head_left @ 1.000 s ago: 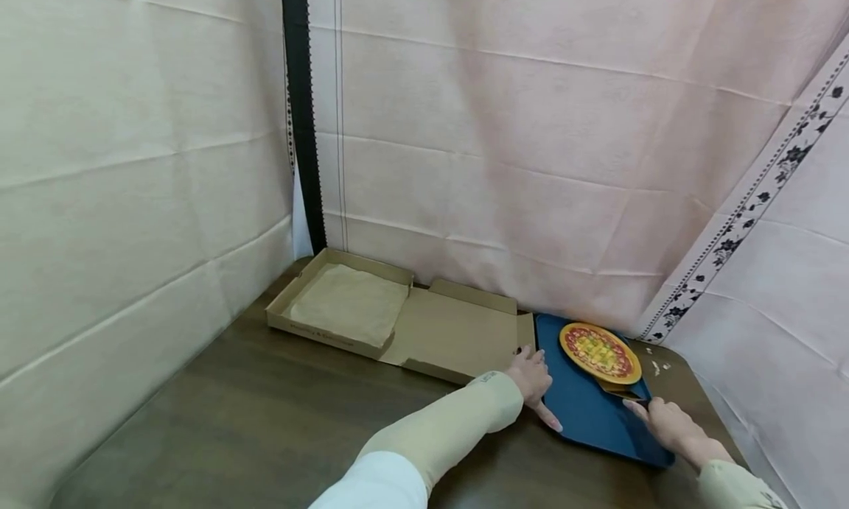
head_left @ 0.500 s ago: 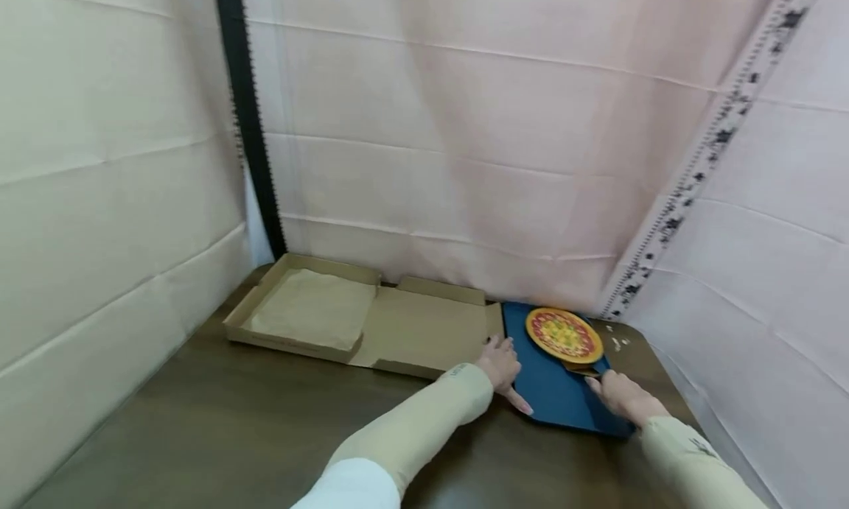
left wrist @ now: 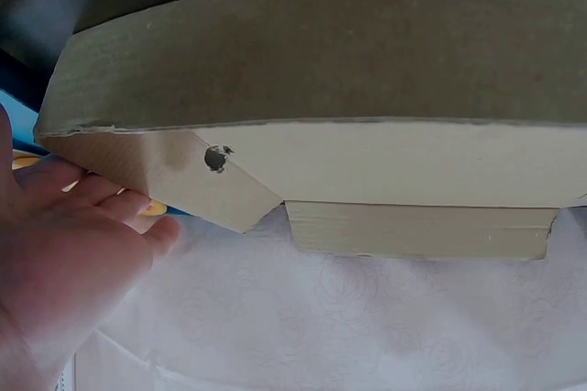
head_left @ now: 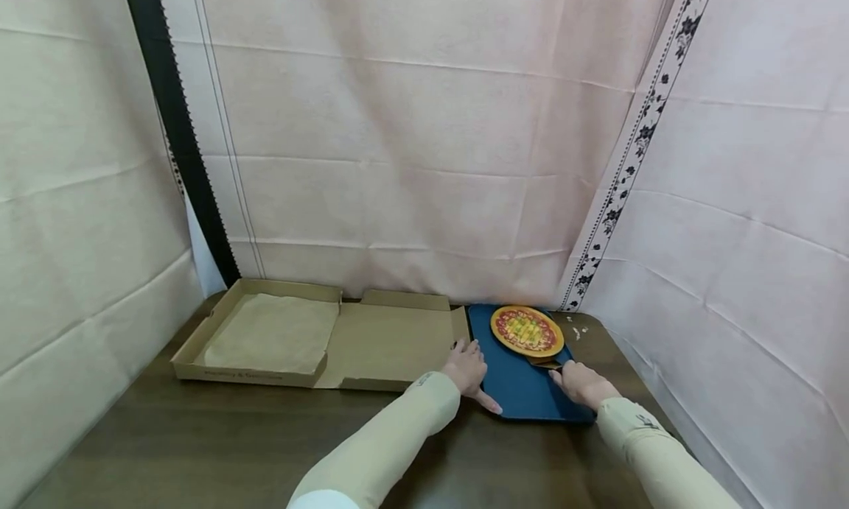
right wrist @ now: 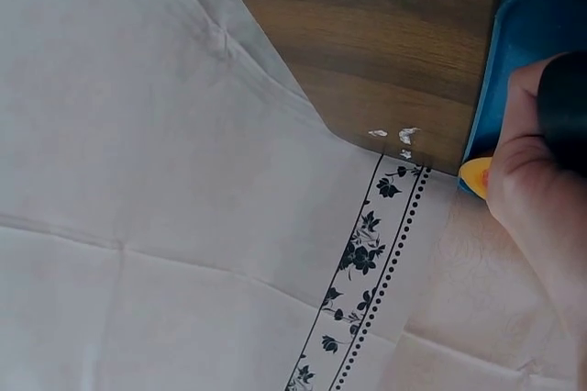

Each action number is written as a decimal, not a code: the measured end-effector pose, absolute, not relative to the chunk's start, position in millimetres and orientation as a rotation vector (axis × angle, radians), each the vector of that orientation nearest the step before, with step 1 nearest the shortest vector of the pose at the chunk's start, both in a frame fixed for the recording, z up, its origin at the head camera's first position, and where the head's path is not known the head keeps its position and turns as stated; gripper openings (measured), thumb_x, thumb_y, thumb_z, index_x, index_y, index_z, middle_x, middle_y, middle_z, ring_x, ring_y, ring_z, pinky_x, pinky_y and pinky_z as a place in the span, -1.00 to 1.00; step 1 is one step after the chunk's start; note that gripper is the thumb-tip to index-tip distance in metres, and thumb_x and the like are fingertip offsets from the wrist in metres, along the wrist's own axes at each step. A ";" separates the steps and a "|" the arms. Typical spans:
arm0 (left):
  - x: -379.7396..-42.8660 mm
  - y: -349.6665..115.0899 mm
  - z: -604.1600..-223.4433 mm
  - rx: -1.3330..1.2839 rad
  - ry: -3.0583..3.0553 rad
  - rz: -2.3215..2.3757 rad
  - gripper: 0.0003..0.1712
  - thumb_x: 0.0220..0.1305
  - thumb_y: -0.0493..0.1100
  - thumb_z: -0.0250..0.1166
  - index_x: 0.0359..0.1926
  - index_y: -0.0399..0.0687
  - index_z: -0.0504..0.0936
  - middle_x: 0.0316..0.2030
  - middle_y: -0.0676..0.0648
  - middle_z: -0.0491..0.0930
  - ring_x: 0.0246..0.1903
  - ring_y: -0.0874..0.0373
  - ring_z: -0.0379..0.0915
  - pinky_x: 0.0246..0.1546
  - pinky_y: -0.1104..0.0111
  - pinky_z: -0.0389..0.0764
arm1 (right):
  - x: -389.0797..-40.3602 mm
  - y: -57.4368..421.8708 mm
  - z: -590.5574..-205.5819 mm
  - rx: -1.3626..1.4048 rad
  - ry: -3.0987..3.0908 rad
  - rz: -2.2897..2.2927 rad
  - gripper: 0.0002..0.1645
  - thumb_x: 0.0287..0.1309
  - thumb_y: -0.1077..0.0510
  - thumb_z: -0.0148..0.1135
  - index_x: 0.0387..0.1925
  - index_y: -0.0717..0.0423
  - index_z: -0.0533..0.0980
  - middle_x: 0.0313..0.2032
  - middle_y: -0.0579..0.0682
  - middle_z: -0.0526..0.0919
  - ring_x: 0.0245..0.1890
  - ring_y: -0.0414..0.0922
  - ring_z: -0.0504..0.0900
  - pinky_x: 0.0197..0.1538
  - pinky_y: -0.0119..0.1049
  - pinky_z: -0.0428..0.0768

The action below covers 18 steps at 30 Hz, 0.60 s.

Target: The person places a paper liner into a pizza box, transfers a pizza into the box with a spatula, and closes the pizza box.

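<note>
Pizza (head_left: 528, 331) just beyond right hand (head_left: 581, 386).

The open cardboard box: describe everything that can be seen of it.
The open cardboard box is plain brown, lying on the wooden table left of the blue tray. Its shallow base has low walls, with small lettering along the front wall; a beige sheet, apparently paper, lies inside. The lid is folded out to the right, with raised flaps at front and back. The left wrist view shows a dark hole near one corner. The left hand is at the lid's right end, apparently touching it.
</note>
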State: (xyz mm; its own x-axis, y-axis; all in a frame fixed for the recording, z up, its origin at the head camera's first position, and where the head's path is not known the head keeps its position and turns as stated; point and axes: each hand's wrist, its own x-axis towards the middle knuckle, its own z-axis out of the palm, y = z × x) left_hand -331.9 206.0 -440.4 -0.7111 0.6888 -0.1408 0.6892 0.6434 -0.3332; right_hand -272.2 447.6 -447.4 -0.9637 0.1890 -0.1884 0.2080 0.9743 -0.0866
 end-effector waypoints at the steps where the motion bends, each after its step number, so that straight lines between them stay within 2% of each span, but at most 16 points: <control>1: -331.8 205.4 -440.4 1.189 2.845 -0.574 0.27 -0.19 0.80 -0.09 0.42 0.13 0.28 0.44 0.08 0.22 0.50 0.13 -0.06 0.49 0.14 0.00 | -272.5 446.7 -447.2 0.294 2.940 -0.158 -0.53 0.42 0.00 -0.07 -0.22 0.41 0.44 -0.50 0.11 0.45 -0.48 -0.02 0.50 -0.29 -0.10 0.55; 4: -330.6 205.5 -439.1 1.182 2.839 -0.564 0.28 -0.19 0.79 -0.08 0.42 0.11 0.27 0.44 0.07 0.21 0.50 0.12 -0.07 0.50 0.13 -0.01 | -272.6 446.0 -447.5 0.304 2.926 -0.179 -0.53 0.42 0.00 -0.08 -0.21 0.41 0.44 -0.50 0.10 0.45 -0.48 -0.03 0.50 -0.30 -0.12 0.54; 11: -327.1 208.9 -433.4 1.179 2.828 -0.540 0.24 -0.17 0.77 -0.03 0.42 0.13 0.27 0.45 0.07 0.21 0.51 0.13 -0.09 0.51 0.15 -0.04 | -273.1 448.2 -447.0 0.321 2.905 -0.208 -0.56 0.43 0.01 -0.12 -0.32 0.33 0.45 -0.54 0.09 0.41 -0.51 -0.03 0.50 -0.33 -0.15 0.51; 18: -328.2 206.4 -432.9 1.153 2.828 -0.551 0.22 -0.17 0.77 -0.04 0.41 0.17 0.29 0.44 0.10 0.21 0.51 0.13 -0.09 0.50 0.16 -0.03 | -278.2 446.5 -446.2 0.313 2.884 -0.210 -0.51 0.44 0.00 -0.13 -0.21 0.42 0.43 -0.52 0.10 0.40 -0.50 -0.02 0.49 -0.33 -0.15 0.51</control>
State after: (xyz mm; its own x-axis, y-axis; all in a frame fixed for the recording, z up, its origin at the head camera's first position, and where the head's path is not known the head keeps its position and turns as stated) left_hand -328.2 206.4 -432.9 -0.7232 0.6701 -0.1670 0.6838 0.6610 -0.3089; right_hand -278.2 446.5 -446.2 -0.9501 0.1940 -0.2443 0.2274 0.9668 -0.1164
